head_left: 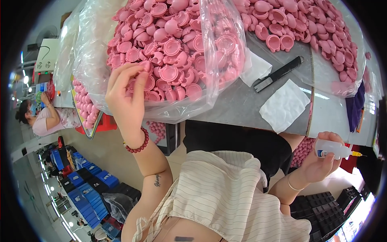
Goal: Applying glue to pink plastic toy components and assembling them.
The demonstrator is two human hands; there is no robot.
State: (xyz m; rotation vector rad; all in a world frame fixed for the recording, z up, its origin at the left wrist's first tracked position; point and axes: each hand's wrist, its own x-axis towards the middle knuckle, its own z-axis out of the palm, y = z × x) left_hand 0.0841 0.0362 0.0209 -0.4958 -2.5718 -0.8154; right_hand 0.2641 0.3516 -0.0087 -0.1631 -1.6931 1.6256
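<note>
My left hand (128, 88) is raised over the near left edge of a pile of pink plastic half-shells (169, 48). Its thumb and fingers pinch one small pink shell (146, 67). The pile lies in a clear plastic bag (209, 52) opened on the table. Off to the right, beyond the table's front edge, my right hand (322, 161) grips a small translucent dropper bottle (331, 149). A yellow needle tip (356, 153) on the bottle points right.
A second heap of pink shells (306, 24) lies at the back right. On the grey table (225, 115) are a black-handled cutter knife (278, 74) and a crumpled white wipe (285, 105). A tray of pink balls (85, 105) stands at left. Another person (44, 117) sits further left.
</note>
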